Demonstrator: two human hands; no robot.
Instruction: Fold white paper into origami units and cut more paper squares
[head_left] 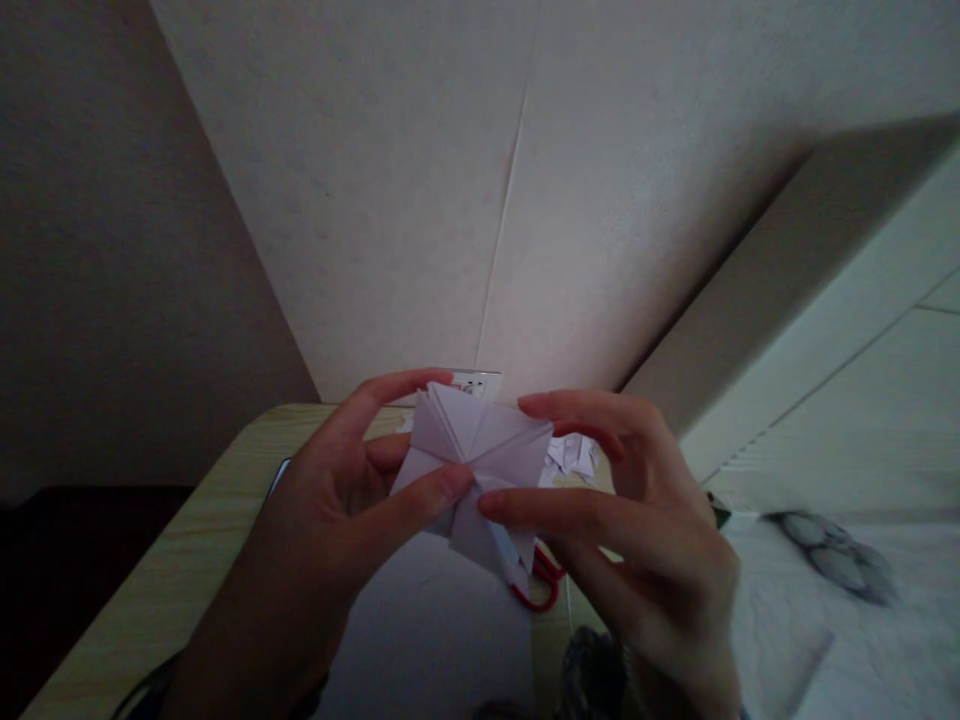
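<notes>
head camera view: folded paper [514,460] is held up over the worktop [187,530], in both hands. creases radiate from near its centre, and layered flaps stand slightly apart at the upper left.

left hand [322,500]: grip pinching the paper, thumb pressed on the face close to the centre, fingers around the back and upper left edge. right hand [652,530]: grip also on the paper, one digit on the face just beside the left thumb, another finger reaching behind the right corner; the upper fingertip lies at the top edge, contact not confirmed.

step in hand, as judged: handling and steadying of the folds at the centre. further work on the folds would call for light, even pressure there, with the loose flaps kept aligned; a hard pull could open or crumple the layers.

nearby: a flat sheet [442,640] lies below the hands, red handles [544,606], apparently of scissors, show beneath the paper, and small white paper pieces [576,456] sit beyond the right side. hidden layers at the back: cannot be assessed.
</notes>
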